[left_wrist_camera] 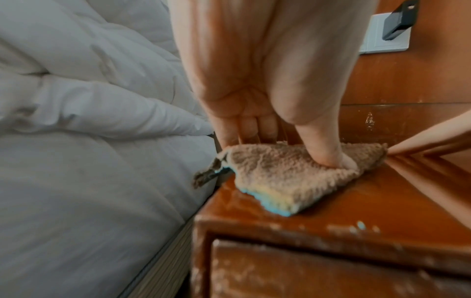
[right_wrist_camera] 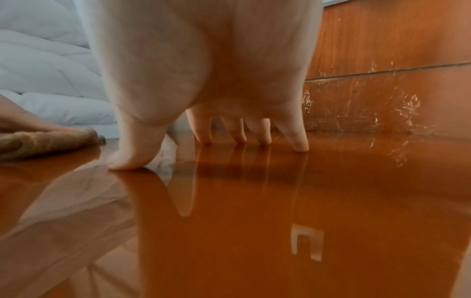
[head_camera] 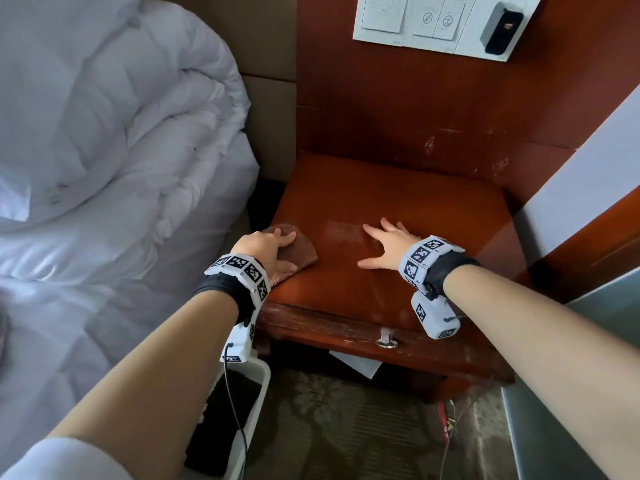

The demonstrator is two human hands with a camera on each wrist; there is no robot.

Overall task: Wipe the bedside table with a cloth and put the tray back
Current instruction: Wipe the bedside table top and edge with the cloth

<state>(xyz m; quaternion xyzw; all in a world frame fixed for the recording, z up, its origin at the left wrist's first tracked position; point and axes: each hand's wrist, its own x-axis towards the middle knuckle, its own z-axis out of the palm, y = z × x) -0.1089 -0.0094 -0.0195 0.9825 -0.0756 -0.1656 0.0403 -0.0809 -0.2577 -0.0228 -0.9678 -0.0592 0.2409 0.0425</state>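
The bedside table has a glossy red-brown top with nothing on it but my hands and the cloth. A brown fluffy cloth lies at its near-left corner, by the bed. My left hand presses on the cloth with arched fingers, and the thumb digs into the cloth. My right hand rests mid-table with spread, straight fingers, and its fingertips touch the bare wood. A white tray with a dark item in it sits low at the left, below the table's front corner.
A bed with a white duvet runs close along the table's left side. A wooden wall panel behind holds a switch plate and a black device. The drawer has a ring pull, with paper beneath it.
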